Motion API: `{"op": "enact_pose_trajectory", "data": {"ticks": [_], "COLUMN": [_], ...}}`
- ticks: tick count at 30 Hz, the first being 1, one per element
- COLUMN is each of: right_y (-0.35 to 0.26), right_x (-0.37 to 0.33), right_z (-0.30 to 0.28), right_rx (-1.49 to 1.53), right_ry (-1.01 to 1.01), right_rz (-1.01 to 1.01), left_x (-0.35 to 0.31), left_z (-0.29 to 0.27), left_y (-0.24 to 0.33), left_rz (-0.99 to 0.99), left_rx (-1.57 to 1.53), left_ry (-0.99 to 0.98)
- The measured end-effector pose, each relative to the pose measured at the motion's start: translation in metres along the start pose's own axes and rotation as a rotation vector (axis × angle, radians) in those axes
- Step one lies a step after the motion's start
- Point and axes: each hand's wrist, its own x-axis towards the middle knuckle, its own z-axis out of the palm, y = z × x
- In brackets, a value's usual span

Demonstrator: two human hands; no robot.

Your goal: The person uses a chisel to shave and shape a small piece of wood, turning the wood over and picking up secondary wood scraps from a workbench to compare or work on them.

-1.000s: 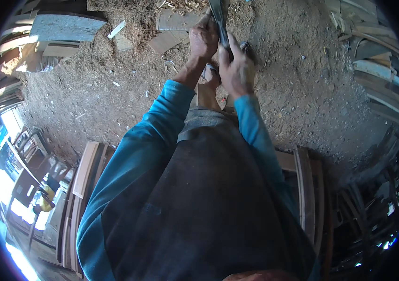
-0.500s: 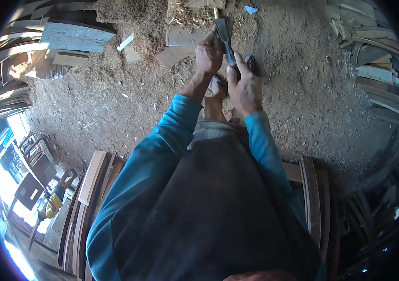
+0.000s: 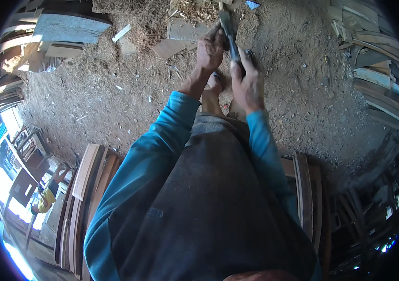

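Note:
My right hand [image 3: 249, 89] is closed round the dark handle of a long metal-bladed hand tool [image 3: 227, 27]. The blade is broad and flat at its far end and narrows to a neck near the handle; its exact kind is unclear. My left hand [image 3: 209, 52] is closed beside the blade, fingers bent toward it, and what they grip is hidden. Past the blade's far end shows the pale tip of a wooden piece [image 3: 221, 5]. Both hands are out in front of me, above the ground and near my feet.
Wood shavings [image 3: 199, 11] and flat board offcuts [image 3: 187, 32] lie on the dirt floor ahead. Planks are stacked at far left [image 3: 70, 29], far right [image 3: 372, 72] and beside me [image 3: 87, 171]. A person in a yellow top [image 3: 46, 200] is at the lower left.
The tool and my right hand have shifted slightly to the right in the view, while the surroundings have slid a little left and up. Both hands keep their closed hold.

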Motion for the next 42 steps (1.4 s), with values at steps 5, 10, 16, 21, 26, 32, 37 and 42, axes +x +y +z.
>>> {"op": "enact_pose_trajectory", "data": {"ticks": [5, 10, 16, 21, 26, 32, 37, 42], "right_y": [-0.002, 0.016, 0.012, 0.004, 0.01, 0.01, 0.01, 0.003], "right_x": [0.023, 0.015, -0.017, -0.039, -0.041, -0.036, -0.027, -0.014], "right_z": [0.008, 0.002, -0.016, -0.014, -0.007, -0.01, -0.001, 0.002], "right_rx": [-0.02, 0.27, 0.081, 0.163, 0.06, 0.096, 0.04, 0.073], "right_ry": [0.044, 0.039, 0.034, -0.05, -0.049, -0.078, -0.081, -0.058], "right_rz": [0.007, 0.087, -0.032, 0.035, -0.029, -0.009, -0.005, -0.035], "left_x": [0.001, 0.003, 0.006, 0.005, 0.011, 0.012, 0.011, 0.011], "left_z": [0.003, 0.001, -0.002, 0.007, 0.02, 0.015, 0.012, 0.006], "left_y": [0.0, -0.003, -0.01, -0.003, -0.037, -0.031, -0.03, -0.023], "left_rz": [0.016, 0.054, 0.003, 0.015, 0.143, 0.017, -0.003, 0.014], "left_rx": [-0.028, -0.125, -0.297, -0.226, -0.112, -0.249, -0.214, -0.145], "left_ry": [0.032, -0.03, -0.107, -0.015, 0.209, 0.135, 0.085, 0.06]}}
